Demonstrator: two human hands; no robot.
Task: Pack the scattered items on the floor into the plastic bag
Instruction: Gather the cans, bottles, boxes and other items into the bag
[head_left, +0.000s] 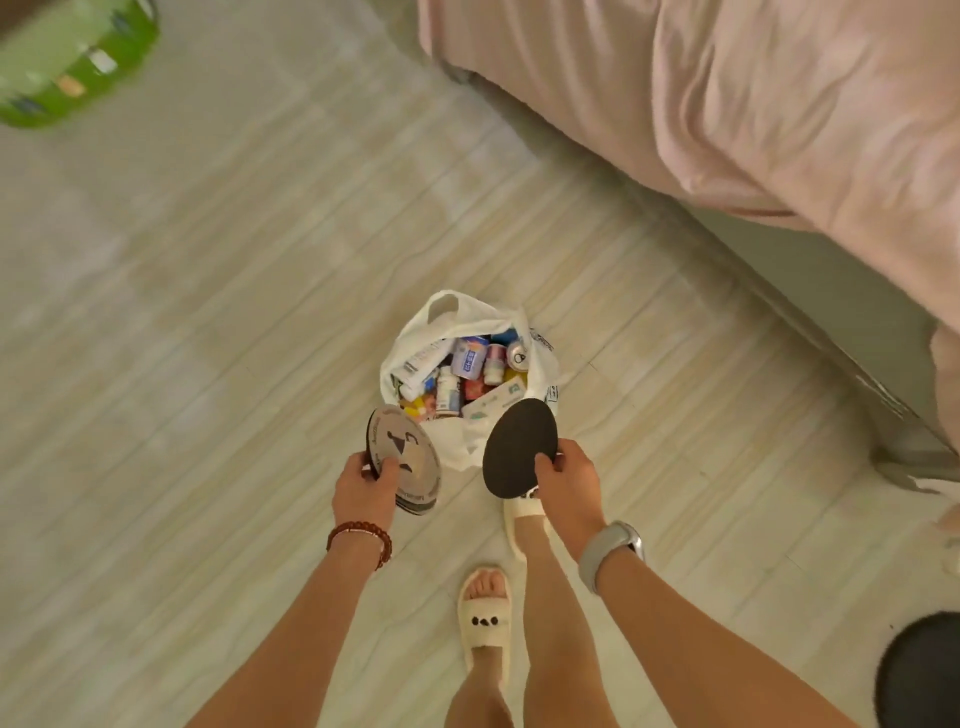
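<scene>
A white plastic bag (415, 332) stands open on the pale wood-look floor, filled with several small bottles, boxes and a can. My left hand (363, 491) grips a small stack of round printed discs (408, 457), held tilted just left of the bag's near edge. A single round disc (518, 447) with its black side showing is pinched in my right hand (569, 480), hanging over the bag's near right rim and hiding part of it.
A bed with pink bedding (753, 104) fills the upper right, its grey base (841, 312) running diagonally close to the bag. A green container (72, 67) sits far upper left. A dark round object (924, 670) lies at the lower right. My slippered feet (485, 618) stand just behind the bag.
</scene>
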